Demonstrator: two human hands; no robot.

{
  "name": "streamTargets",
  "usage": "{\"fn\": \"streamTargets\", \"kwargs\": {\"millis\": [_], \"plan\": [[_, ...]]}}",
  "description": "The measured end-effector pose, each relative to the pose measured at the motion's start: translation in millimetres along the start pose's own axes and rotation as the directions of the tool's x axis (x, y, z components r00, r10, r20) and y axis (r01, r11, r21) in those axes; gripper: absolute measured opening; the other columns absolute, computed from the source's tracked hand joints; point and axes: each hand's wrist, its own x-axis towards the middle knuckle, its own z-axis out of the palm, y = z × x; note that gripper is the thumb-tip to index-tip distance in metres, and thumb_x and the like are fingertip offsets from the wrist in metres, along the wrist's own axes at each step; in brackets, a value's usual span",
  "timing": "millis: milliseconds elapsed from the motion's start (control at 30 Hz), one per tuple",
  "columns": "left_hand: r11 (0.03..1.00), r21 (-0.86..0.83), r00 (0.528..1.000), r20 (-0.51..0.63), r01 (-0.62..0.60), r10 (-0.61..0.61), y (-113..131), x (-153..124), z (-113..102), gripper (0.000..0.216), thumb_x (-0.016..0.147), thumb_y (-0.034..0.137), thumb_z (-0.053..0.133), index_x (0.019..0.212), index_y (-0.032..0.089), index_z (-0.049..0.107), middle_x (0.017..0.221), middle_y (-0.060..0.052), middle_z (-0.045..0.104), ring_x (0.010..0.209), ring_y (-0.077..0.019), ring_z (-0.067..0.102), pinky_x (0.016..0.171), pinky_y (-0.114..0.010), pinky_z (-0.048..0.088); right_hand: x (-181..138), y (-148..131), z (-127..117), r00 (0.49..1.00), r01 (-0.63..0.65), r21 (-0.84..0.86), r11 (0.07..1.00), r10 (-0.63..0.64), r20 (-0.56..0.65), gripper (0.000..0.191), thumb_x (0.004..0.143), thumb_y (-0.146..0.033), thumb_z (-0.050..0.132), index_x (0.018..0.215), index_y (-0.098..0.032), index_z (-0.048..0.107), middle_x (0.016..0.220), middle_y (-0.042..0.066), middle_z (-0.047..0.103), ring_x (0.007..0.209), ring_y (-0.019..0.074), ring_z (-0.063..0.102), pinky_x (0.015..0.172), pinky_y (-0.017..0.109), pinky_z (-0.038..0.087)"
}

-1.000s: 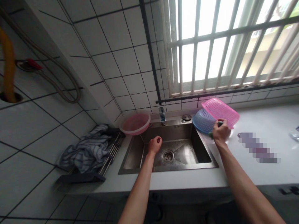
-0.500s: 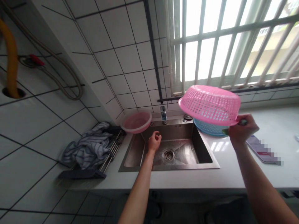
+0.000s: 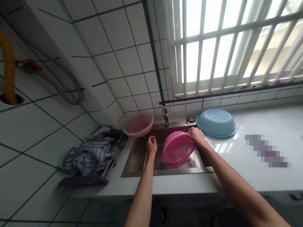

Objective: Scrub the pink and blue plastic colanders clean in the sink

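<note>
My right hand (image 3: 196, 136) grips the rim of a pink plastic colander (image 3: 178, 147) with a perforated wall. The colander is tilted inside the steel sink (image 3: 161, 172), its open side turned toward the lower left. A small dark thing shows under the right hand, too little of it to name. My left hand (image 3: 151, 145) hovers over the left part of the sink, apart from the colander, with its fingers curled together. Whether anything is in those fingers is hidden. Behind the sink stands a metal faucet (image 3: 166, 117).
A pink basin (image 3: 138, 125) rests at the sink's back left corner. To the right, a blue colander (image 3: 216, 123) lies upside down on the white counter (image 3: 246, 176). A striped cloth (image 3: 87, 151) lies on a rack at left. A metal drain cover (image 3: 191, 119) sits behind the sink.
My right hand has brought the pink colander down and left from above the counter into the sink, turning it over from upside down. My left hand has shifted slightly left and its fingers have closed further.
</note>
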Motion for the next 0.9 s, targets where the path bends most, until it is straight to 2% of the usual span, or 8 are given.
{"fn": "streamTargets", "kwargs": {"millis": [167, 233, 333, 467, 533, 633, 767, 900], "plan": [[0.984, 0.051, 0.983, -0.054, -0.173, 0.176, 16, -5, -5, 0.029, 0.100, 0.031, 0.052, 0.123, 0.022, 0.067, 0.102, -0.008, 0.077, 0.095, -0.0213, 0.073, 0.091, -0.032, 0.053, 3, 0, 46, 0.993, -0.114, 0.172, 0.978, 0.110, 0.037, 0.033, 0.091, -0.043, 0.067, 0.112, -0.023, 0.081, 0.106, 0.018, 0.079, 0.101, 0.0289, 0.076, 0.084, 0.031, 0.053], [0.954, 0.067, 0.948, -0.114, -0.291, 0.297, 32, 0, -10, 0.031, 0.101, 0.033, 0.052, 0.127, 0.021, 0.065, 0.109, -0.009, 0.075, 0.102, -0.0222, 0.071, 0.098, -0.034, 0.053, 4, 1, 56, 0.990, -0.139, 0.205, 0.969, 0.133, 0.041, 0.033, 0.090, -0.046, 0.069, 0.112, -0.025, 0.081, 0.106, 0.017, 0.079, 0.102, 0.0302, 0.076, 0.085, 0.032, 0.053], [0.872, 0.111, 0.862, -0.140, -0.476, 0.488, 72, 14, -16, 0.037, 0.101, 0.033, 0.056, 0.136, 0.024, 0.064, 0.127, -0.010, 0.070, 0.121, -0.0240, 0.066, 0.110, -0.036, 0.050, 7, 4, 59, 0.986, -0.164, 0.232, 0.959, 0.150, 0.078, 0.031, 0.089, -0.047, 0.070, 0.107, -0.025, 0.082, 0.107, 0.017, 0.079, 0.103, 0.0325, 0.075, 0.085, 0.035, 0.053], [0.717, 0.131, 0.725, 0.026, -0.685, 0.688, 130, 45, -10, 0.066, 0.094, 0.029, 0.069, 0.156, 0.028, 0.049, 0.163, -0.008, 0.048, 0.149, -0.0275, 0.046, 0.125, -0.043, 0.038, 11, 9, 57, 0.985, -0.163, 0.245, 0.956, 0.145, 0.090, 0.029, 0.090, -0.046, 0.070, 0.103, -0.024, 0.082, 0.105, 0.018, 0.079, 0.102, 0.0338, 0.075, 0.085, 0.038, 0.054], [0.664, 0.115, 0.674, 0.148, -0.739, 0.724, 147, 63, -1, 0.060, 0.093, 0.026, 0.071, 0.151, 0.027, 0.057, 0.161, -0.006, 0.051, 0.151, -0.0303, 0.045, 0.127, -0.048, 0.036, 10, 10, 57, 0.987, -0.157, 0.251, 0.955, 0.141, 0.079, 0.029, 0.089, -0.047, 0.071, 0.102, -0.023, 0.082, 0.104, 0.019, 0.079, 0.101, 0.0336, 0.076, 0.085, 0.038, 0.054], [0.683, 0.100, 0.686, 0.217, -0.724, 0.695, 160, 89, 11, 0.033, 0.101, 0.024, 0.059, 0.130, 0.027, 0.075, 0.138, -0.005, 0.072, 0.138, -0.0283, 0.059, 0.122, -0.049, 0.044, 10, 10, 59, 0.984, -0.174, 0.257, 0.951, 0.155, 0.093, 0.030, 0.087, -0.049, 0.073, 0.099, -0.022, 0.082, 0.102, 0.019, 0.079, 0.102, 0.0333, 0.076, 0.085, 0.036, 0.055], [0.745, 0.113, 0.747, 0.220, -0.658, 0.627, 171, 113, 13, 0.028, 0.099, 0.020, 0.061, 0.117, 0.030, 0.081, 0.122, -0.004, 0.079, 0.125, -0.0280, 0.068, 0.112, -0.047, 0.051, 12, 8, 59, 0.980, -0.195, 0.270, 0.943, 0.175, 0.097, 0.030, 0.086, -0.049, 0.074, 0.098, -0.023, 0.082, 0.102, 0.018, 0.079, 0.103, 0.0325, 0.077, 0.084, 0.034, 0.055], [0.718, 0.010, 0.704, 0.212, -0.696, 0.678, 164, 103, 9, 0.033, 0.099, 0.019, 0.061, 0.127, 0.024, 0.075, 0.134, -0.006, 0.074, 0.129, -0.0232, 0.065, 0.117, -0.041, 0.047, 12, 9, 59, 0.981, -0.193, 0.274, 0.942, 0.178, 0.077, 0.029, 0.086, -0.048, 0.073, 0.099, -0.024, 0.083, 0.102, 0.017, 0.080, 0.101, 0.0323, 0.077, 0.083, 0.033, 0.054]]}}
